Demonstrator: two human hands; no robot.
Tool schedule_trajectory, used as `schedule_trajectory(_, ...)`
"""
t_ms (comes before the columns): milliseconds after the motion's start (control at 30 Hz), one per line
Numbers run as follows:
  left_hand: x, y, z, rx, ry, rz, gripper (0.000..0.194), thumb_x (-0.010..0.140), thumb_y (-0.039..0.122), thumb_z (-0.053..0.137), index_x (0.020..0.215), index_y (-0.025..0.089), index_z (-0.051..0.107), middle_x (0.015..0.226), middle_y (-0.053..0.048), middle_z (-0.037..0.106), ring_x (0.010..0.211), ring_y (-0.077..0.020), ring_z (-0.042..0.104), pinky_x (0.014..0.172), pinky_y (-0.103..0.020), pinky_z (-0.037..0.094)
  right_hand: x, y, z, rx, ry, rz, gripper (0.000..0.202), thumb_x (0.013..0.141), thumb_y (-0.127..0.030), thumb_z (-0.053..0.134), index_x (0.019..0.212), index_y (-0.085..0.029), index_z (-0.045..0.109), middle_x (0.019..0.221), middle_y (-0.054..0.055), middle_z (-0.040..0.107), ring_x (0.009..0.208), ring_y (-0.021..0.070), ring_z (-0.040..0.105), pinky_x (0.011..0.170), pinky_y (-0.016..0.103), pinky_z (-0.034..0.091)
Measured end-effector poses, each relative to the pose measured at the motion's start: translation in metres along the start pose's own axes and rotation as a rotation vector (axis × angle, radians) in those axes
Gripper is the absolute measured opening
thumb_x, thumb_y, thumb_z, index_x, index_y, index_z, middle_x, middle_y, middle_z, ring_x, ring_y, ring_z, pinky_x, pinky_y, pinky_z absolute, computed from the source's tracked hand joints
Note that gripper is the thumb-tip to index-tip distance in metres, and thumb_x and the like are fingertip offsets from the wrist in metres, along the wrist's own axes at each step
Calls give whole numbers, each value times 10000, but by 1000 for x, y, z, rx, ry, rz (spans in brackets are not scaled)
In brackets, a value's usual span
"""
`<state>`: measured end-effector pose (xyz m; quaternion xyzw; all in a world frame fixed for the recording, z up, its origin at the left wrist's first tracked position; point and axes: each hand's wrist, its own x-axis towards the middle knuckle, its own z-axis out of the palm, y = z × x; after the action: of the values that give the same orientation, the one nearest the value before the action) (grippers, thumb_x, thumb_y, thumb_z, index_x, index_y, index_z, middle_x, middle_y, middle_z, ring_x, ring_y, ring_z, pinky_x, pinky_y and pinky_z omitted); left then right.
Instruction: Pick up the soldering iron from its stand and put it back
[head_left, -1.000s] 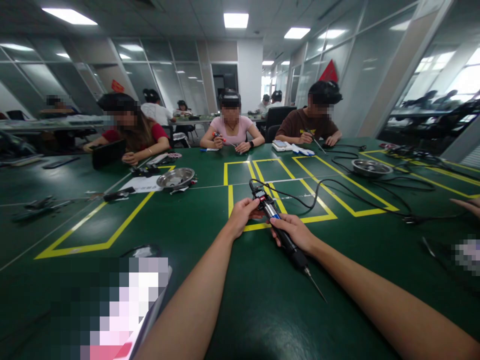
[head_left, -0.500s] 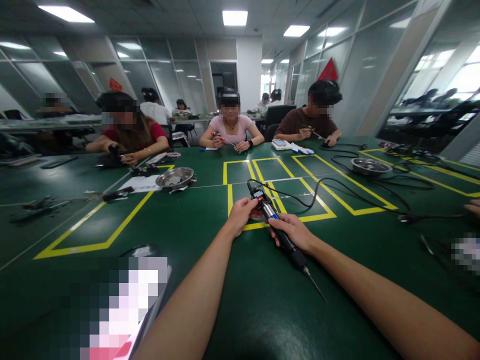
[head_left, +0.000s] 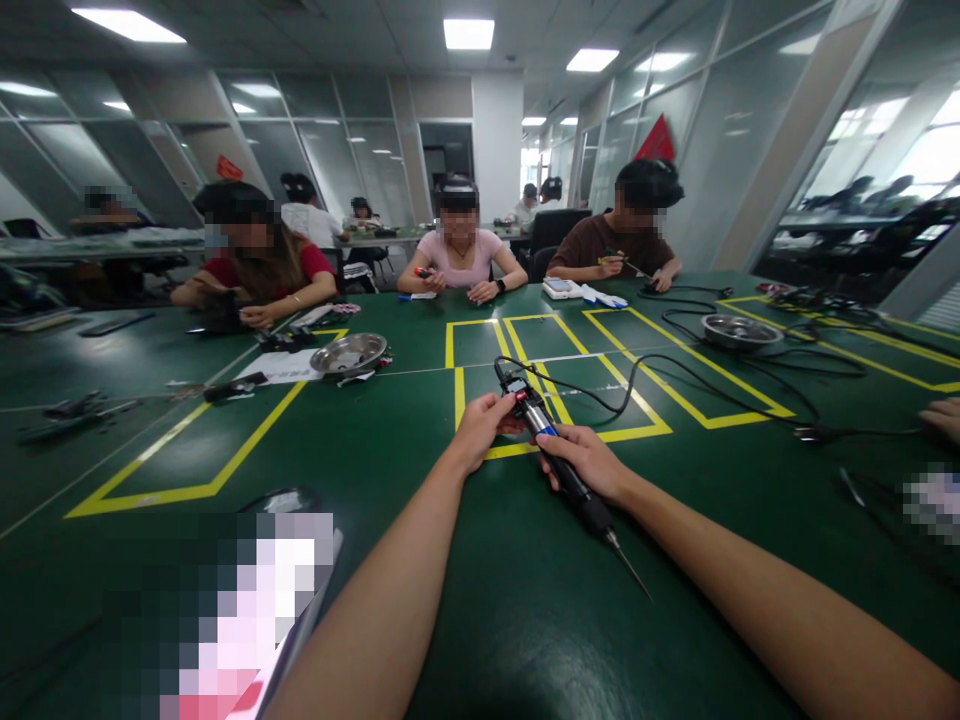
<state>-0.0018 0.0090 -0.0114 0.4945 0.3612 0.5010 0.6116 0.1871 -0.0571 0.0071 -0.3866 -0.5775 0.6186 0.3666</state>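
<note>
Where the green worktop (head_left: pixel 517 640) spreads across the view, it looks hard, flat and fairly glossy, marked with yellow tape outlines (head_left: pixel 637 437) in long rectangles. Lower left: blurred-out item (head_left: pixel 262 620), slim edge, content unreadable. Black cord (head_left: pixel 634 376), thin and flexible, loops over the tape from the tool's far end. Tool reads as an electric screwdriver (head_left: pixel 583 500), held between both hands over the worktop, just on the near side of the tape; can't tell whether it touches the surface. Step in hand, by my judgement: handling or checking the tool, not driving anything, since the bit end points back toward the wearer and meets no part. Any turn of it would call for slack in the cord and the tip kept off the right forearm.

Body is a slim cylinder, black along the handle, shiny silver and blue toward the far end. Two round metal bowls, left one (head_left: pixel 349 357) and right one (head_left: pixel 742 333), shiny, shallow, well apart from the tool. Right hand (head_left: pixel 589 462): grip wrapped around the black handle. Left hand (head_left: pixel 484 430): grip pinching the far end, thumb by a small red piece (head_left: pixel 519 397). Metal bit (head_left: pixel 634 570): straight, needle-thin, tilted down.
</note>
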Motion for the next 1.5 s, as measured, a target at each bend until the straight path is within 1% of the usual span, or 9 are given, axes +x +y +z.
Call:
schedule_trajectory(367,0,3,3,18,30,-22,350,729,412,732,771,131,527,751,-71,679,625,-151,653,601,-283,554,1,1,0,-33,-15,8,360,825,-494,609,823,-139,546,691,27,628,476,120,590,447,224,464)
schedule_trajectory(600,1,3,2,33,40,-6,347,722,390,743,738,134,509,709,-49,655,615,-152,646,592,-284,556,0,0,0,-32,-18,5,344,828,-480,614,815,-142,553,693,27,634,477,122,596,462,233,472)
schedule_trajectory(700,2,2,1,30,44,-6,354,719,402,746,754,129,523,722,-57,664,619,-155,651,601,-293,561,1,1,-1,-24,-12,10,346,821,-480,624,823,-140,559,697,28,639,478,126,599,457,236,470)
schedule_trajectory(800,1,2,0,-10,32,-17,357,738,422,730,808,116,559,762,-85,683,635,-162,663,625,-299,560,2,3,-2,22,4,6,349,813,-478,635,853,-139,562,696,24,639,474,122,593,449,234,465)
schedule_trajectory(933,0,5,-3,-136,-35,-24,384,793,439,675,930,86,610,872,-141,696,735,-213,696,656,-310,551,3,4,-3,96,30,1,365,812,-482,637,903,-135,567,689,22,639,459,117,582,427,225,450)
schedule_trajectory(1033,0,7,-6,-217,-95,-17,350,819,389,651,974,77,620,971,-163,691,812,-247,702,690,-321,542,3,4,-4,131,48,-5,370,814,-467,643,950,-130,574,682,18,635,456,118,581,416,220,442)
schedule_trajectory(1200,0,4,-9,-227,-121,-12,274,799,294,674,970,87,620,996,-159,693,843,-254,702,722,-323,528,3,4,-5,150,48,-9,365,825,-452,638,975,-124,579,680,21,635,458,117,579,413,215,434)
schedule_trajectory(1367,-1,4,-8,-221,-121,-11,290,822,324,650,988,88,621,987,-157,696,834,-246,703,712,-315,524,4,6,-5,138,45,-12,370,818,-464,640,949,-122,588,695,30,639,456,119,578,407,219,433)
schedule_trajectory(1500,-1,6,-6,-203,-99,-21,262,788,301,694,939,108,605,927,-120,702,819,-239,707,692,-293,523,4,6,-5,140,44,-16,375,812,-467,645,955,-126,581,690,25,637,458,118,578,413,221,440)
